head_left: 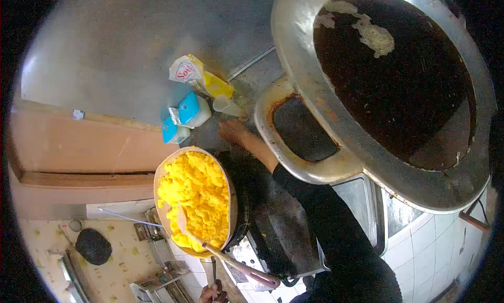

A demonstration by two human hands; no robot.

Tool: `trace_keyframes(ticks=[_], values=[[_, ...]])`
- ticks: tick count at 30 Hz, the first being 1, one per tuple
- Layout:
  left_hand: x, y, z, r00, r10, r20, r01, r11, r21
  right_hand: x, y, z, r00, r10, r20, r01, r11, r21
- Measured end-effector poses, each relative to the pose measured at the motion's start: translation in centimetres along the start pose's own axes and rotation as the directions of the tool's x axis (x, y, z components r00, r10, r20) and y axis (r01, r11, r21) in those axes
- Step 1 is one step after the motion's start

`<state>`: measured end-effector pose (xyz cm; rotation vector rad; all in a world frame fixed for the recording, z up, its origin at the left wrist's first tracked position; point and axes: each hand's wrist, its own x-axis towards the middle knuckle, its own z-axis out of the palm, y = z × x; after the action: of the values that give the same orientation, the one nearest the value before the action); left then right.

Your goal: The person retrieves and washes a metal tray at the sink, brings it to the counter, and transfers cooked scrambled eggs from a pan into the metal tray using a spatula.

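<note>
From my distant place, I see the left grip (214,293) clenched around the handle of the pan (159,185). The pan itself is just beyond this grip, and it is well filled with soft yellow food (199,185). A spoon (239,266) has its head in the food, and its long handle passes over the rim, near the left grip.

The right grip (233,131) is stretched out past the pan, just beside a clear cup (226,105). Whether its fingers are grasping the cup or are only near it, I cannot tell. To one side of this grip stand two blue-lidded containers (193,111); beyond the cup lies a yellow-and-white bag (202,78). To the other side is a large pot (294,45) with dark liquid (378,93), its handle close to my forearm.

In my judgement, the left grip should be firm and level, so that the full pan does not tip. The right grip should move slowly around the cup, and I would hold the black sleeve (336,224) away from the pot, which may be hot, and from the overhanging spoon.
</note>
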<state>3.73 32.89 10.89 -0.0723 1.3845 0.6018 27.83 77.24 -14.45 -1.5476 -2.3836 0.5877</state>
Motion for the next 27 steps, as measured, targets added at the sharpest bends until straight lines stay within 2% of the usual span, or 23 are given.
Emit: trace_keyframes(ticks=[3,5,6,8,9,11,12,14,16,17,20,22,23,24,25,26,27], values=[[0.0,-0.1,-0.8,1.0,0.019,-0.024,-0.018,0.998,0.067,0.0,-0.4,0.9,0.956,0.245,-0.165,-0.183,0.93,0.319],[0.2,-0.4,-0.9,0.994,0.09,-0.056,-0.083,0.99,0.116,-0.6,-0.2,0.8,0.923,0.327,-0.202,-0.22,0.881,0.42],[0.2,-0.5,-1.1,0.994,0.095,-0.054,-0.088,0.99,0.114,-1.6,-0.4,-0.5,0.976,0.105,-0.191,-0.079,0.987,0.141],[0.3,-0.6,-1.9,0.998,0.062,-0.019,-0.061,0.998,0.018,-2.2,-0.1,-1.3,0.986,-0.11,-0.126,0.091,0.985,-0.148],[0.7,-0.6,-2.8,0.997,0.069,-0.015,-0.069,0.997,0.019,-2.0,0.1,-1.0,0.981,-0.122,-0.149,0.098,0.982,-0.158],[1.5,-0.4,-4.8,0.997,-0.05,0.067,0.053,0.998,-0.037,-0.6,0.5,0.3,0.973,-0.14,-0.181,0.11,0.98,-0.169],[1.1,-0.1,-3.9,0.997,-0.041,0.067,0.043,0.998,-0.036,0.5,0.9,1.4,0.99,-0.084,-0.109,0.067,0.986,-0.151],[0.2,0.3,-0.9,0.997,-0.029,0.077,0.023,0.997,0.077,1.6,1.3,2.3,0.999,-0.033,-0.041,0.027,0.99,-0.138],[0.3,0.2,-0.9,0.999,-0.016,0.043,0.014,0.998,0.054,1.5,1.7,2.6,0.99,-0.043,-0.138,0.052,0.997,0.059],[0.4,0.1,-0.8,1.0,-0.013,0.008,0.012,0.999,0.031,1.4,1.6,2.9,0.989,-0.049,-0.141,0.057,0.997,0.054],[0.2,0.1,0.1,0.998,-0.008,-0.058,0.01,1.0,0.024,0.8,1.2,3.2,0.985,0.065,-0.162,-0.053,0.996,0.077],[0.2,-0.1,0.0,0.999,0.001,-0.045,0.0,1.0,0.018,-0.4,1.4,3.0,0.936,-0.026,-0.35,0.065,0.993,0.101],[0.2,-0.2,0.0,1.0,0.007,-0.03,-0.006,1.0,0.019,-1.4,1.7,2.8,0.938,-0.035,-0.346,0.071,0.993,0.093],[0.3,-0.2,0.1,1.0,0.016,0.012,-0.016,0.999,0.048,-3.0,1.8,1.9,0.893,0.022,-0.45,0.17,0.908,0.382],[0.4,-0.2,-0.2,1.0,0.016,0.023,-0.017,0.999,0.036,-4.7,1.7,0.8,0.846,0.109,-0.522,0.287,0.733,0.617],[0.7,-0.2,-0.6,0.999,0.021,0.047,-0.023,0.999,0.043,-6.5,1.3,-0.8,0.755,0.045,-0.654,0.316,0.849,0.423],[0.9,-0.3,-1.0,0.997,0.026,0.071,-0.029,0.998,0.048,-9.0,0.6,-2.7,0.761,0.027,-0.648,0.319,0.854,0.411]])
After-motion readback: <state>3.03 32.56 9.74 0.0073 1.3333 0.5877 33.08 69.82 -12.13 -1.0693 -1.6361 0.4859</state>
